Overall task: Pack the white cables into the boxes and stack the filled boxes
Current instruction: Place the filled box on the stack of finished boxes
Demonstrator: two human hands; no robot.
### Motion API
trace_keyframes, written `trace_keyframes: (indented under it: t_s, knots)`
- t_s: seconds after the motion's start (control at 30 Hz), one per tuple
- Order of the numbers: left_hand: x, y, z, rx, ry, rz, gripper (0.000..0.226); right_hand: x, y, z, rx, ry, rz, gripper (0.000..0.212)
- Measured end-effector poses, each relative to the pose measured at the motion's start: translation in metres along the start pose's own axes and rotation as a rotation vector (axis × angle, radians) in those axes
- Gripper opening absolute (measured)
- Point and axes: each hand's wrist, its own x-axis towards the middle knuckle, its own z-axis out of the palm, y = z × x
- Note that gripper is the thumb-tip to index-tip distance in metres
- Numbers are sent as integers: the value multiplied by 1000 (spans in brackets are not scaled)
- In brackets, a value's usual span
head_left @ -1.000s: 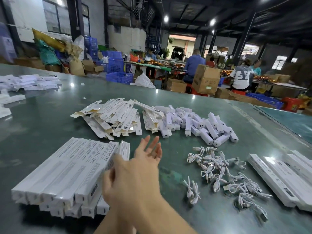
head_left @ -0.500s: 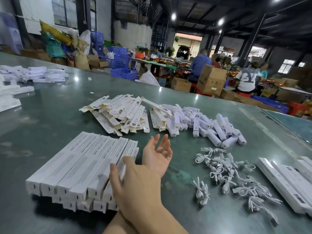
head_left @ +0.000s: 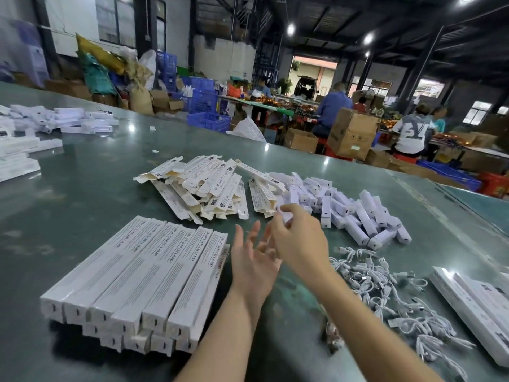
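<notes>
Right hand [head_left: 298,239] newly forward, pinching a small white box [head_left: 286,216], axis unclear; left hand [head_left: 253,261] open, palm up.

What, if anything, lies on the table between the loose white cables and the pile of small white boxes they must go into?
Nothing visible does. Only bare green table separates the white cables from the small white boxes beyond them. The right hand reaches over that gap.

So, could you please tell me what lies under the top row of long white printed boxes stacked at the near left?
Under the top row of long white printed boxes sits a lower row of similar boxes, only their near ends showing. The green table carries the stack; the rest is covered.
</notes>
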Motion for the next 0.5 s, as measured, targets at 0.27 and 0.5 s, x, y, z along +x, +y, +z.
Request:
trace_keyframes:
  t_s: [0.27,0.5]
  knots:
    - [3,-1,2,-11,-9,-62,39,82,44,30,-51,-312,-105,31]
    - [5,2,2,-17,22,-2,39,118,36,69,-273,-310,2,25]
